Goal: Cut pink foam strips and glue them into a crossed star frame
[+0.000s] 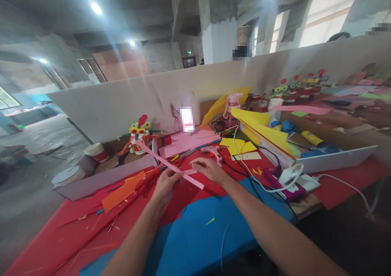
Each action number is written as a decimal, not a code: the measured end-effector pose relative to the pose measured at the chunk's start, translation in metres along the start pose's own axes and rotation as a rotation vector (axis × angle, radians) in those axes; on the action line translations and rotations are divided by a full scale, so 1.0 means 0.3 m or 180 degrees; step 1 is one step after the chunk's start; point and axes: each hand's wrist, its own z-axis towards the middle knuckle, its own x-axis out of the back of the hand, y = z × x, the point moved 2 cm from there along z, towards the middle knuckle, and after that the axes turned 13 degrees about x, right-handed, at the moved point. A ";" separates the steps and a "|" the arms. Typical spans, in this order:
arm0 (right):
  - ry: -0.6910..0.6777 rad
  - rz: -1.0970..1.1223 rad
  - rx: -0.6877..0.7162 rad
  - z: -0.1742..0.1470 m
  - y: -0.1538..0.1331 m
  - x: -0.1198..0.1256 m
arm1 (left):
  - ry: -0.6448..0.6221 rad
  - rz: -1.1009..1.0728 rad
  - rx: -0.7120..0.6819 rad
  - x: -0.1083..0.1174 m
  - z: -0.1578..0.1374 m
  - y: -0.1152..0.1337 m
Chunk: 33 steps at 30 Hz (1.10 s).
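My left hand [168, 182] is closed in a pinch on a long pink paper strip [161, 161], which slants from upper left to lower right over the table. A short piece of pink paper [191, 171] spans the gap between my hands. At its right end, my right hand [209, 170] has its fingers curled and looks pinched on it, though the fingertips partly hide the contact. Just behind my right hand lies a pink glue gun [215, 152]. Scissors [187, 153] lie left of the glue gun.
A paper-cup robot figure [139, 135] stands in a low box [106, 178] at left. Pink sheets [189, 141] and yellow paper [238, 145] lie behind my hands. A purple power strip [282, 186] with white cables and a carton of rolls [339, 158] are at right. Blue sheets [201, 227] cover the front.
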 end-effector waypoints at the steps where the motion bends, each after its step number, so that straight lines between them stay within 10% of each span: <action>1: -0.0024 0.0164 -0.0031 -0.003 -0.004 -0.015 | -0.0092 0.0167 0.0047 -0.020 -0.006 -0.011; 16: -0.0093 0.0512 -0.0354 -0.016 0.007 -0.053 | -0.0769 0.0885 0.0073 -0.088 -0.033 -0.037; 33: -0.0628 -0.1174 0.0123 -0.026 -0.032 -0.038 | 0.0305 0.0550 -0.0491 -0.049 0.009 -0.048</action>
